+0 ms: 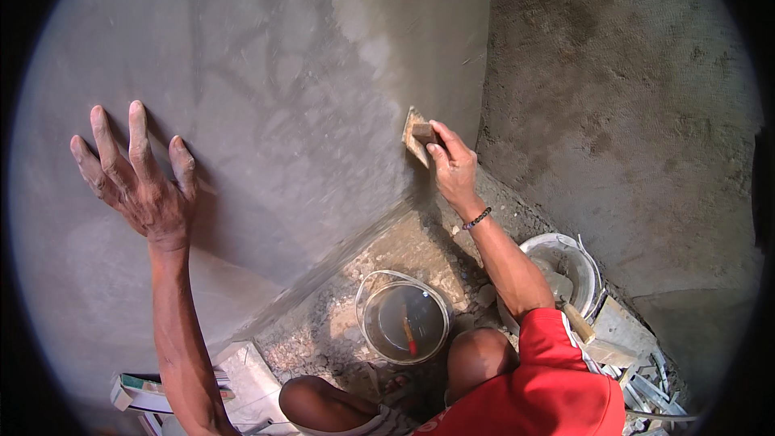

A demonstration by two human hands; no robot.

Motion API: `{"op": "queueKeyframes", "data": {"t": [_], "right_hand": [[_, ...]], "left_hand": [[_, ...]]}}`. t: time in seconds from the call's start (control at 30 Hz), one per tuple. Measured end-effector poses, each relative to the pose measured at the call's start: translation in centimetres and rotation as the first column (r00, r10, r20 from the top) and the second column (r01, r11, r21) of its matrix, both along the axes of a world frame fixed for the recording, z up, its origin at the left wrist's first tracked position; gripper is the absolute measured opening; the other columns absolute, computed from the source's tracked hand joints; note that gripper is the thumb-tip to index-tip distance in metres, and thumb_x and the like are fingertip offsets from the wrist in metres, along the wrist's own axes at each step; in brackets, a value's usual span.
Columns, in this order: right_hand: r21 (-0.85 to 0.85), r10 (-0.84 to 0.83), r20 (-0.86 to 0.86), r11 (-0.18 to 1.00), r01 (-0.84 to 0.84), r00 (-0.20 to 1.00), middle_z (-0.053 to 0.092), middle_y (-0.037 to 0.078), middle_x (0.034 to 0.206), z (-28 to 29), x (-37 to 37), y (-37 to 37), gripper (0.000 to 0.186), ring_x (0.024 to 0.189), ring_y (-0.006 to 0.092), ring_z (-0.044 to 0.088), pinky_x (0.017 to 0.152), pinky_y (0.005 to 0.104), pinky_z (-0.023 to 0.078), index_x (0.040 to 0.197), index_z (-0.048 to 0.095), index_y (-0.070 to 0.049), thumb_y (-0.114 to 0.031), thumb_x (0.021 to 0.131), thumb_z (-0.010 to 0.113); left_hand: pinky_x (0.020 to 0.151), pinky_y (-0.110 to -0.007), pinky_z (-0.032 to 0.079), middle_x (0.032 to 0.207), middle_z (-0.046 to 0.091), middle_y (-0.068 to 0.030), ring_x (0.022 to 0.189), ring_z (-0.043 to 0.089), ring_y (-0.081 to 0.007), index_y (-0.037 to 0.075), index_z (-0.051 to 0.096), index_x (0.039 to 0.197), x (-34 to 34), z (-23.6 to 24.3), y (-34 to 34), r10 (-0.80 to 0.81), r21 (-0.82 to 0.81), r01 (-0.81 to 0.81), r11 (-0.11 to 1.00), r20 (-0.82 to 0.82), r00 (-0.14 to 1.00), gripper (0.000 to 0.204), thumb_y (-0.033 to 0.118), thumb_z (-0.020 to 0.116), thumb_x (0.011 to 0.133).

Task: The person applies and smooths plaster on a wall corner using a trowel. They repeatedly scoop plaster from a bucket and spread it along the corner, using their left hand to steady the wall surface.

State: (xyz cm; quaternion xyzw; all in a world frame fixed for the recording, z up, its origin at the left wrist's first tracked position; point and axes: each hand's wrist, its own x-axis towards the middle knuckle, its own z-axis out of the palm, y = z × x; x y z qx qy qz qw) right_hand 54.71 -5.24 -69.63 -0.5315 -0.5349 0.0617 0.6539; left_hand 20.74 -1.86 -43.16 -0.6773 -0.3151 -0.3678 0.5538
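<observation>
Smooth grey plaster covers the wall point(274, 56) in front of me, with a damp, lighter mottled patch toward the corner. My left hand point(141, 178) rests on this wall at the left, fingers spread. Close to the inside corner, my right hand point(454, 163) grips a small wooden float point(416, 133) by its block handle, its flat face against the plaster. A dark bead bracelet circles my right wrist.
A rougher, darker wall point(613, 89) rises at right. Below are a bucket of water point(387, 315) with a red-tipped tool in it, a white bucket point(557, 254) of grey material, rubble point(307, 339), boards point(622, 339) and scraps, and my bent knees.
</observation>
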Motion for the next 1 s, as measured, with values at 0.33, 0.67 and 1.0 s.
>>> {"op": "queueKeyframes", "data": {"t": [0.33, 0.67, 1.0], "right_hand": [[0.130, -0.193, -0.320, 0.961, 0.245, 0.928, 0.068, 0.012, 0.122, 8.4, 10.7, 3.7, 0.042, 0.107, 0.0186, 0.065, 0.094, 0.0319, 0.051, 0.134, 0.060, -0.002, -0.004, 0.093, 0.062], [0.011, 0.198, -0.409, 0.977, -0.212, 0.891, 0.066, 0.012, 0.127, 4.2, 2.5, -0.2, 0.047, 0.111, 0.0168, 0.065, 0.093, 0.0310, 0.055, 0.139, 0.055, -0.002, -0.009, 0.094, 0.066], [0.248, -0.117, -0.227, 0.953, 0.173, 0.967, 0.070, 0.012, 0.109, 10.9, 10.7, 3.0, 0.042, 0.096, 0.0197, 0.070, 0.083, 0.0333, 0.058, 0.133, 0.055, -0.005, -0.008, 0.093, 0.068]], "left_hand": [[0.123, -0.048, 0.022, 0.159, 0.034, -0.0076, 0.152, 0.017, -0.0337, 0.021, 0.052, 0.144, 0.2, 0.0, 0.0, 0.003, -0.006, -0.003, 1.000, 0.002, 1.000, 0.053, 0.033, 0.062, 0.094], [0.122, -0.049, 0.023, 0.159, 0.035, -0.0084, 0.152, 0.018, -0.0348, 0.020, 0.053, 0.143, 0.1, 0.0, -0.1, 0.001, -0.006, -0.001, 1.000, 0.013, 1.000, 0.054, 0.029, 0.064, 0.091], [0.123, -0.048, 0.023, 0.159, 0.036, -0.0084, 0.152, 0.018, -0.0340, 0.020, 0.053, 0.143, 0.3, 0.0, -0.2, -0.003, -0.012, 0.004, 1.000, 0.015, 1.000, 0.052, 0.030, 0.062, 0.093]]}}
